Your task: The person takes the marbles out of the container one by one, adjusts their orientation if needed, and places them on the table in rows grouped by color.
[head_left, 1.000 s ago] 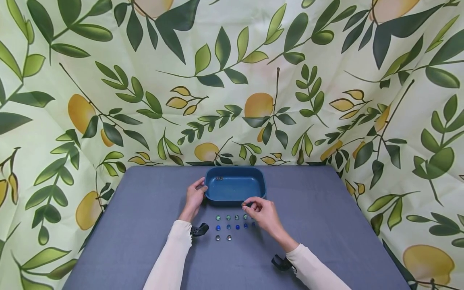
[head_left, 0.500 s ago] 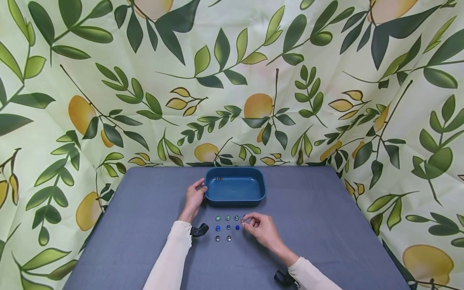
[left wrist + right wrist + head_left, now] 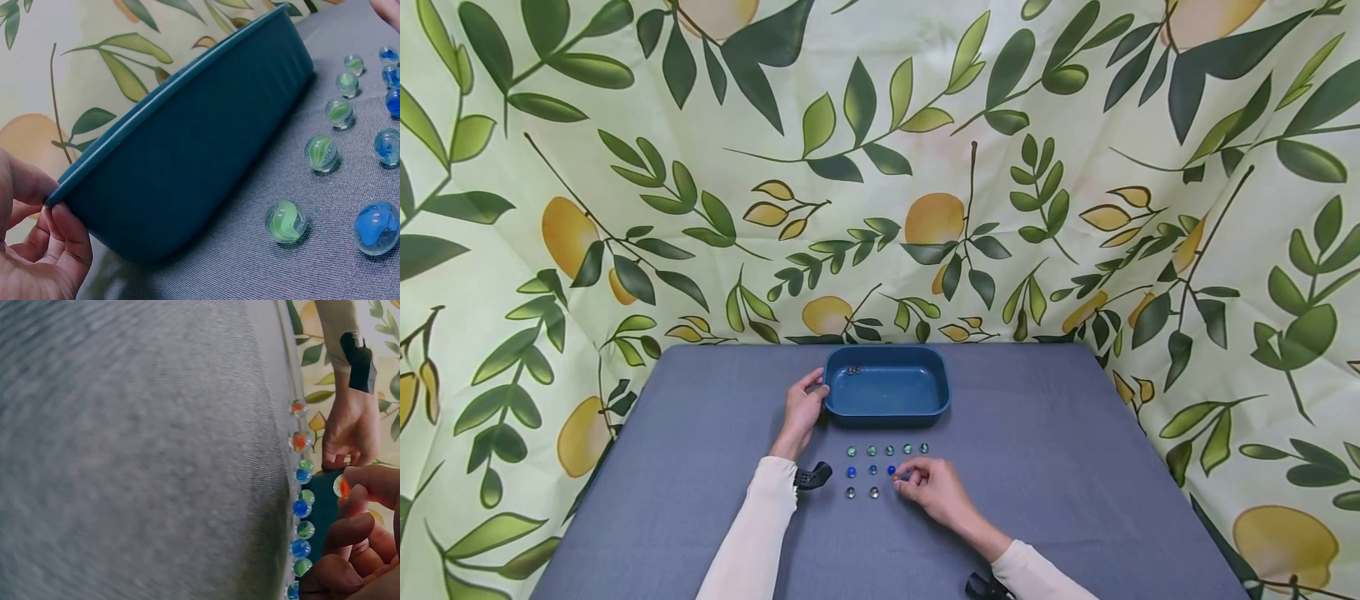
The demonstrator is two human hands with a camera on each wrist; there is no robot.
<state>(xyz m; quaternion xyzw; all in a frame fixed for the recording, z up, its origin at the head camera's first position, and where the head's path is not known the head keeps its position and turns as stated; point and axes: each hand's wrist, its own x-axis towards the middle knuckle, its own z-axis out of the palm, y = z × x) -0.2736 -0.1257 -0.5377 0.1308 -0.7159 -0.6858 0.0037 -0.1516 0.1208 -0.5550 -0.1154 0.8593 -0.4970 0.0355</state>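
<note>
A blue rectangular plastic tub point(image 3: 887, 421) stands toward the back of the table. My left hand point(image 3: 802, 410) pinches its left rim; in the left wrist view, thumb and fingers point(image 3: 72, 231) clasp the corner edge. My right hand point(image 3: 936, 492) pinches a clear marble with an orange swirl point(image 3: 341, 486) between thumb and forefinger, just right of the front row. That row has two orange-swirl marbles point(image 3: 300, 441). Behind it lies a row of blue marbles point(image 3: 873, 470), partly hidden by the right hand, and then a row of green-swirl marbles point(image 3: 322, 154) nearest the tub.
A couple of small marbles point(image 3: 853, 370) lie inside the tub at its back left. Grey cloth covers the table point(image 3: 715, 483). A leaf-and-fruit patterned curtain point(image 3: 880, 167) encloses the back and sides. Each wrist wears a black camera mount point(image 3: 814, 476).
My right hand has moved from the tub's front edge down toward the front row, carrying the orange-swirl marble. The right end of the green row shows again. My left hand has stayed on the rim.
</note>
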